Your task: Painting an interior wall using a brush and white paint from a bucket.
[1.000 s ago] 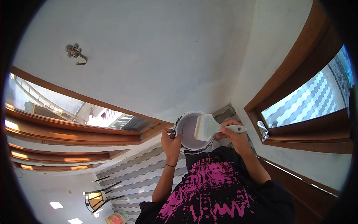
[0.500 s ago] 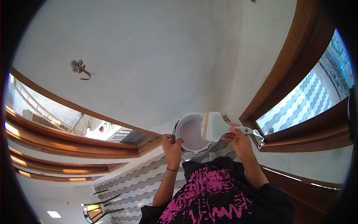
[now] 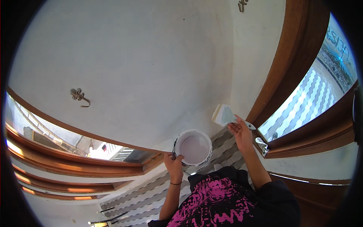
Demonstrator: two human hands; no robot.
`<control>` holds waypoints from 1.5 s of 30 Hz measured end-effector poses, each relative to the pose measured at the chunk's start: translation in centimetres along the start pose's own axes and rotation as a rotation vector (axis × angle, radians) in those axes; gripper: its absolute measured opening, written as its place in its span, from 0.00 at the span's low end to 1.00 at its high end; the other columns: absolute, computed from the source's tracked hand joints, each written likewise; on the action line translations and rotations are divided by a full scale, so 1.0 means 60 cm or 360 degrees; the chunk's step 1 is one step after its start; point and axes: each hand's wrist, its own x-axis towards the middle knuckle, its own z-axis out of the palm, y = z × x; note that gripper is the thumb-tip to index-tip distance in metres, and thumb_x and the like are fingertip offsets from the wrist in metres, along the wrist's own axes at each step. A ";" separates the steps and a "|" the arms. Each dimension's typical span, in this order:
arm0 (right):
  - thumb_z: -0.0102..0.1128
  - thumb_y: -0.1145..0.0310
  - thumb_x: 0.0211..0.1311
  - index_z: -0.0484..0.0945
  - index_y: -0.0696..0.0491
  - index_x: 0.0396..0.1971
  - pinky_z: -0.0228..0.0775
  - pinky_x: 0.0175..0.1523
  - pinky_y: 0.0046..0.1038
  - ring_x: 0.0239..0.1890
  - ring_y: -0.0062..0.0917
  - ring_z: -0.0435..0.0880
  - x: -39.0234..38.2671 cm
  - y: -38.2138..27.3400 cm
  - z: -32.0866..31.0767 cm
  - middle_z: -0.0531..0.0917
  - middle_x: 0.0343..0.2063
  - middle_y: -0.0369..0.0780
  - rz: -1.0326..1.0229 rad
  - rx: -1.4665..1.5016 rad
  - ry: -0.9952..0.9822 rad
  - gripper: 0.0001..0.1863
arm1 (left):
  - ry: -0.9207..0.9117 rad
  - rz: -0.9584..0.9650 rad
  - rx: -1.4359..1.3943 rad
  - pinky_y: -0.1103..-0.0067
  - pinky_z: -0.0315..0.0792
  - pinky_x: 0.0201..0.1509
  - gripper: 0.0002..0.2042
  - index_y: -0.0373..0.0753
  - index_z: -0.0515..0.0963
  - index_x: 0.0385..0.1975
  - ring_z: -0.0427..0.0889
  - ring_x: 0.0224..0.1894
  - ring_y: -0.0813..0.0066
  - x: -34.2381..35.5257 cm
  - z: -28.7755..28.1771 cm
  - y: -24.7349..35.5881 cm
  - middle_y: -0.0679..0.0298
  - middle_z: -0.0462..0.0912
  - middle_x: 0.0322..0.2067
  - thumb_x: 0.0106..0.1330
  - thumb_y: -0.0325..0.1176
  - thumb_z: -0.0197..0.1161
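Observation:
My left hand (image 3: pixel 174 165) grips the rim of a round paint bucket (image 3: pixel 207 162) on its left side, thumb on the near edge. Pale, whitish paint (image 3: pixel 193 148) fills part of the bucket. In my right hand (image 3: pixel 241 133) is a wide paintbrush (image 3: pixel 224 115), held by its handle, with the cream bristles pointing left. The brush is up beyond the bucket's right rim, close to the white wall (image 3: pixel 151 72). Whether the bristles touch the wall, I cannot tell.
A metal hook (image 3: pixel 79 97) sticks out of the wall at left, another hook (image 3: pixel 242 5) at top right. Brown wooden window frames (image 3: pixel 49 163) flank the left, a wooden frame (image 3: pixel 278 72) the right. A white cloth (image 3: pixel 261 146) hangs by the right-hand frame. Patterned tiles (image 3: pixel 145 191) cover the floor.
The paintbrush has moved from over the bucket, up and right toward the wall. My left hand still holds the bucket. The view has shifted, showing more of the wall's upper part.

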 end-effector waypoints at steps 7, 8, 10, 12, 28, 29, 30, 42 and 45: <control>0.58 0.63 0.67 0.72 0.60 0.55 0.77 0.55 0.31 0.43 0.30 0.84 0.145 0.017 -0.023 0.81 0.42 0.45 -0.0231 0.0015 0.0204 0.21 | 0.0075 -0.0111 0.0069 0.82 0.67 0.31 0.17 0.38 0.66 0.32 0.72 0.27 0.81 -0.013 -0.028 0.005 0.68 0.73 0.27 0.44 0.16 0.63; 0.59 0.63 0.66 0.73 0.59 0.54 0.76 0.57 0.32 0.43 0.29 0.83 0.160 0.015 -0.017 0.81 0.42 0.45 -0.0265 -0.0027 0.0225 0.21 | 0.0070 -0.0105 0.0072 0.82 0.67 0.31 0.17 0.38 0.66 0.32 0.72 0.27 0.81 -0.014 -0.033 0.006 0.68 0.73 0.27 0.44 0.16 0.63; 0.61 0.64 0.65 0.73 0.60 0.52 0.77 0.55 0.32 0.43 0.30 0.84 0.184 0.008 0.005 0.81 0.42 0.45 -0.0337 -0.0005 0.0290 0.20 | 0.0067 -0.0125 0.0130 0.82 0.68 0.31 0.18 0.37 0.66 0.33 0.73 0.28 0.81 -0.021 -0.042 0.013 0.68 0.73 0.27 0.43 0.16 0.63; 0.62 0.65 0.64 0.74 0.60 0.50 0.78 0.54 0.32 0.42 0.31 0.84 0.210 0.004 0.028 0.81 0.41 0.45 -0.0408 0.0018 0.0356 0.19 | 0.0074 -0.0023 0.0118 0.82 0.67 0.24 0.17 0.37 0.65 0.32 0.72 0.23 0.80 -0.019 -0.055 -0.008 0.66 0.73 0.25 0.43 0.17 0.64; 0.61 0.72 0.62 0.76 0.63 0.44 0.84 0.41 0.29 0.33 0.30 0.86 0.162 -0.113 0.139 0.82 0.35 0.45 -0.0688 -0.0029 0.0261 0.13 | 0.0069 0.0076 0.0060 0.82 0.63 0.18 0.17 0.39 0.63 0.29 0.66 0.19 0.83 -0.012 -0.066 -0.027 0.68 0.69 0.23 0.44 0.17 0.64; 0.61 0.72 0.62 0.76 0.62 0.44 0.84 0.41 0.28 0.32 0.29 0.86 0.171 -0.091 0.117 0.82 0.35 0.45 -0.0646 -0.0108 0.0364 0.13 | 0.0069 0.0081 0.0054 0.82 0.63 0.18 0.17 0.39 0.63 0.29 0.66 0.19 0.83 -0.012 -0.065 -0.029 0.68 0.69 0.23 0.44 0.17 0.64; 0.61 0.72 0.62 0.76 0.62 0.44 0.84 0.41 0.28 0.32 0.29 0.86 0.183 -0.068 0.092 0.82 0.35 0.45 -0.0652 -0.0109 0.0364 0.13 | 0.0074 0.0034 0.0035 0.82 0.63 0.18 0.17 0.39 0.63 0.29 0.66 0.19 0.84 -0.014 -0.064 -0.029 0.68 0.69 0.22 0.44 0.17 0.63; 0.62 0.72 0.61 0.77 0.63 0.44 0.83 0.39 0.26 0.29 0.28 0.85 0.221 -0.039 0.154 0.82 0.33 0.44 -0.0644 -0.0251 0.0587 0.15 | 0.0155 0.0076 0.0086 0.84 0.59 0.20 0.18 0.40 0.63 0.28 0.63 0.19 0.85 -0.030 -0.087 -0.024 0.71 0.67 0.21 0.43 0.17 0.64; 0.61 0.71 0.62 0.76 0.64 0.47 0.82 0.44 0.28 0.33 0.29 0.86 0.165 -0.101 0.210 0.82 0.35 0.44 -0.0667 -0.0042 0.0331 0.16 | 0.0210 0.0072 0.0121 0.84 0.59 0.22 0.17 0.40 0.64 0.28 0.63 0.21 0.85 -0.034 -0.100 -0.029 0.71 0.66 0.22 0.42 0.17 0.64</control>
